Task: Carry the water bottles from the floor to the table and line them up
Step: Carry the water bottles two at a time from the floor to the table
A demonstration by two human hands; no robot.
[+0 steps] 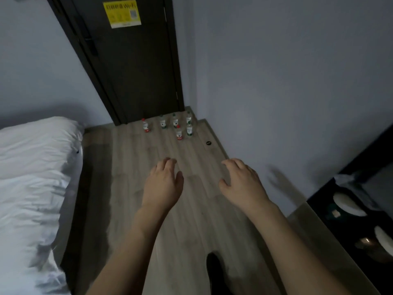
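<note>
Reaching forward over the wood floor (pixel 148 150), left hand (pixel 163 184) and right hand (pixel 242 184) both empty, fingers loosely spread and curled.

Standing upright well beyond the hands, six water bottles (pixel 175 125) clustered at the floor's far edge, against the dark door (pixel 131 67) and near the wall corner; two red-capped, the rest green-labelled. White bedding (pixel 32 177) along the floor's left edge, a black cabinet (pixel 361 209) at its right, a small dark disc (pixel 208 143) near the bottles.

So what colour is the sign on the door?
Yellow, with a white strip below: sign on the dark door, head view.
</note>
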